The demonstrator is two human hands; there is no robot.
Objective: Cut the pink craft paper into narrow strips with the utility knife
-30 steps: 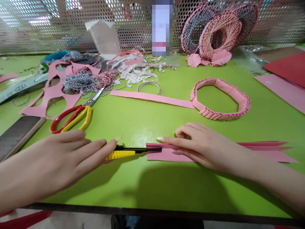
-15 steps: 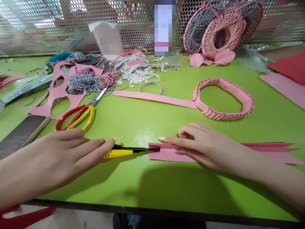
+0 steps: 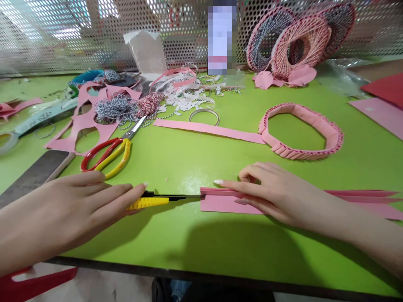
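Observation:
My left hand (image 3: pixel 85 205), closed, grips a yellow-and-black utility knife (image 3: pixel 151 202). The knife's dark blade points right, and its tip lies at the left end of a folded strip of pink paper (image 3: pixel 217 204). With thumb and fingers, my right hand (image 3: pixel 267 188) holds this paper down on the green table. The strip's far end fans into separate layers to the right of my wrist. Beyond my left hand lie scissors (image 3: pixel 108 155) with red and yellow handles.
A pink pleated ring (image 3: pixel 333 138) with a long paper tail (image 3: pixel 208 131) lies beyond my right hand. At the left are a phone (image 3: pixel 37 174), cut-out pink paper (image 3: pixel 71 132) and string bundles (image 3: pixel 115 108). Woven string rings (image 3: pixel 302 46) lean against the perforated metal screen (image 3: pixel 185 42).
The knife has drawn back left, so less of its blade overlaps the pink paper. My right hand keeps its hold. The view has shifted slightly.

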